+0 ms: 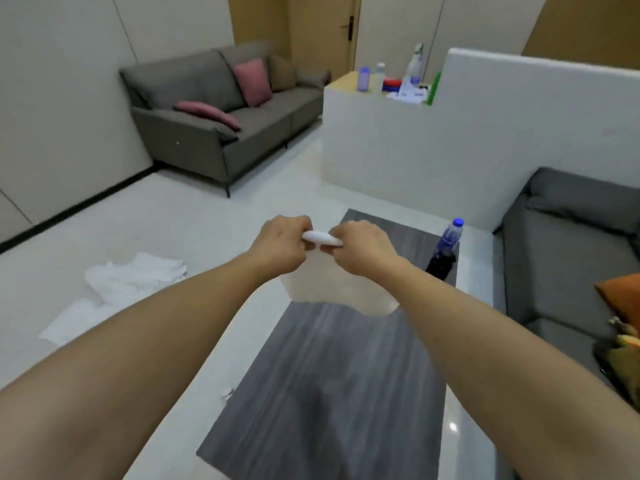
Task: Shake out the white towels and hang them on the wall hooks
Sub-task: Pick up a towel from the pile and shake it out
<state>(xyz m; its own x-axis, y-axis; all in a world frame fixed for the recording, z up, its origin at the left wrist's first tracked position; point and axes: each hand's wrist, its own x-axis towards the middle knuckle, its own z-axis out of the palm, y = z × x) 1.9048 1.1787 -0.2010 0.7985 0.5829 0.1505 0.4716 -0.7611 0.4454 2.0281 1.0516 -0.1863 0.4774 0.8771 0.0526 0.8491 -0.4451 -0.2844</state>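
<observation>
Both arms out over a grey coffee table (311, 393), the left hand (280, 245) and right hand (360, 245) pinch a white towel's (343, 289) bunched top edge, apparently to shake it out, while more white towels (121, 285) lie on the floor.

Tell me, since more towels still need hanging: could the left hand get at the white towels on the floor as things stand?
Probably not right away. The left hand and right hand both grip the held towel, stretched between them. The floor towels lie low to the left with nothing blocking them, but the hand would have to let go first.
</observation>
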